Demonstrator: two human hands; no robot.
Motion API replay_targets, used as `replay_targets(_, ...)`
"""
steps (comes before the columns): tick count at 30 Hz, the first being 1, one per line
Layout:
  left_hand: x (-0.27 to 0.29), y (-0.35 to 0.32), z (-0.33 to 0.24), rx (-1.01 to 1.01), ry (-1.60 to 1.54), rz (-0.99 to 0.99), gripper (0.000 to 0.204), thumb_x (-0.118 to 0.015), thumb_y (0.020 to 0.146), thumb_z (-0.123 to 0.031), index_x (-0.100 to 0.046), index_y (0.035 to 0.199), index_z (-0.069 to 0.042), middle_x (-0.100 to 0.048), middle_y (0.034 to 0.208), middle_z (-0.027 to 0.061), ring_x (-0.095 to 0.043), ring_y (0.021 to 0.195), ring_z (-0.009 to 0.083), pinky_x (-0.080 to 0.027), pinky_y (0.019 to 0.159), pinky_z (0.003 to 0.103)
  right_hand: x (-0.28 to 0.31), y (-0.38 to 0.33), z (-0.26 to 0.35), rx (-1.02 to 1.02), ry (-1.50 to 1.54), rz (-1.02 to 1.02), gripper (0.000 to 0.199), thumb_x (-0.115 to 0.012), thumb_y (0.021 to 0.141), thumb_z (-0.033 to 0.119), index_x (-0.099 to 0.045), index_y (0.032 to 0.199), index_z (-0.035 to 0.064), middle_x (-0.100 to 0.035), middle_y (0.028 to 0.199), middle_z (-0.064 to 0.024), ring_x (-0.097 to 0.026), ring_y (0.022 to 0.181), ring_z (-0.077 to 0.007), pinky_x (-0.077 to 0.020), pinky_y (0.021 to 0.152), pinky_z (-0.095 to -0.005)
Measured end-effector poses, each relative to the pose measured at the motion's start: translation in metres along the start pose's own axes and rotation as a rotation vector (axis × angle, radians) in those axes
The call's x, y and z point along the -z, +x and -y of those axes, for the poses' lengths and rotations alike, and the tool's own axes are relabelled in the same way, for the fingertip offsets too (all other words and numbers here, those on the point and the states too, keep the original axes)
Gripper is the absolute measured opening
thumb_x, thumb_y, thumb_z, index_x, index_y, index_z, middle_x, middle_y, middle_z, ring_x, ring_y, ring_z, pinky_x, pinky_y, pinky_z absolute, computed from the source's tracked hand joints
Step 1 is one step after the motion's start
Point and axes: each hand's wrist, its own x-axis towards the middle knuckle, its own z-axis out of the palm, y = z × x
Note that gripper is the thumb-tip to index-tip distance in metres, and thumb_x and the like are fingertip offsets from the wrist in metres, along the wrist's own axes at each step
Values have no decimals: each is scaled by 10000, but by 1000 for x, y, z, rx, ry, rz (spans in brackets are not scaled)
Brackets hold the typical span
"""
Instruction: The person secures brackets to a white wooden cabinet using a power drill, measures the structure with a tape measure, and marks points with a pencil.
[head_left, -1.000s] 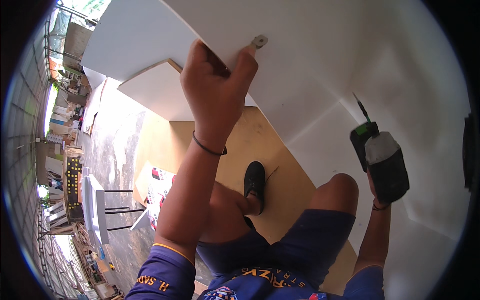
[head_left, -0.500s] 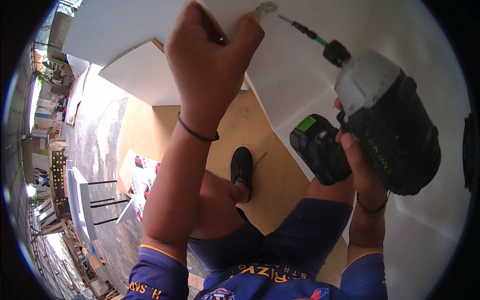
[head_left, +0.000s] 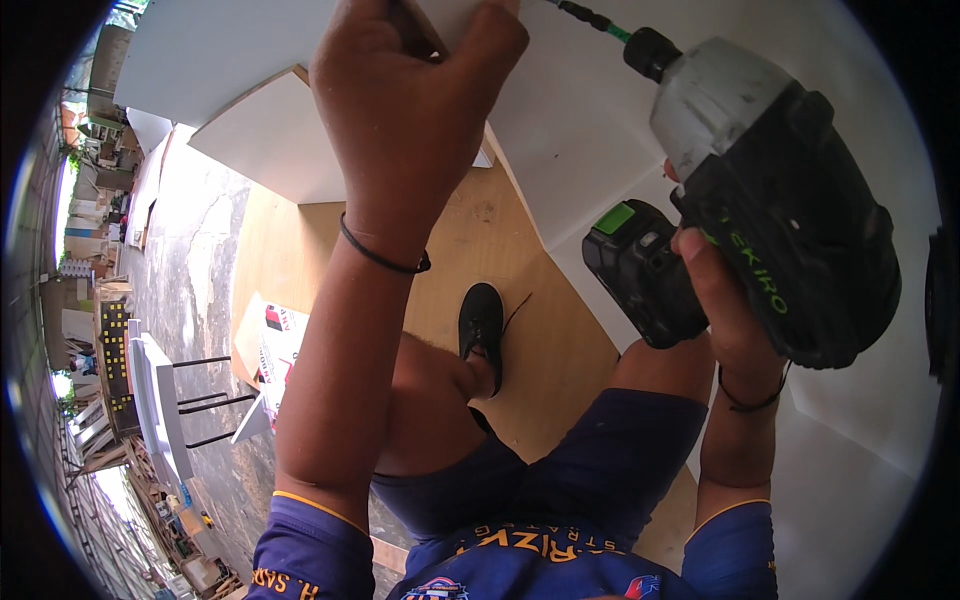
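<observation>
My left hand [head_left: 410,120] is closed at the top of the view, its thumb and fingers on either side of the edge of a white panel [head_left: 230,60]; the fingertips are cut off or hidden. My right hand [head_left: 722,305] grips a black and grey cordless impact driver [head_left: 765,190] with a green-marked battery [head_left: 640,270]. The driver's bit [head_left: 590,18] points up and left, close to my left thumb. Its tip runs near the upper edge of the view, so I cannot tell what it touches.
White panels [head_left: 850,110] form a box-like corner on the right. A smaller white panel [head_left: 280,150] stands behind my left wrist. My shoe [head_left: 482,325] rests on a wooden board [head_left: 540,330]. A white piece with dark legs [head_left: 155,390] and a printed sheet [head_left: 280,340] lie left.
The driver has moved up, and its bit has come nearer my left thumb. A small metal bracket seen by that thumb earlier is out of sight. My left hand has shifted slightly left.
</observation>
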Motion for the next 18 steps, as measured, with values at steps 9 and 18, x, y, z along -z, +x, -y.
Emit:
replay_targets(9, 5, 3, -6, 58, -52, 44, 247, -655, 816, 1, -571, 1032, 89, -689, 915, 143, -647, 798, 130, -520, 731, 256, -1, 0, -4, 8, 133, -43, 523, -653, 850, 22, -498, 1346, -39, -656, 1177, -178, -632, 1080, -253, -475, 961, -364)
replay_targets(18, 3, 3, -8, 115, 22, 17, 239, -659, 818, -5, -578, 1025, 84, -689, 905, 133, -639, 784, 120, -513, 717, 250, -1, -1, -7, 30, 214, -49, 525, -657, 850, 6, -503, 1350, -34, -654, 1185, -169, -630, 1095, -255, -463, 996, -373)
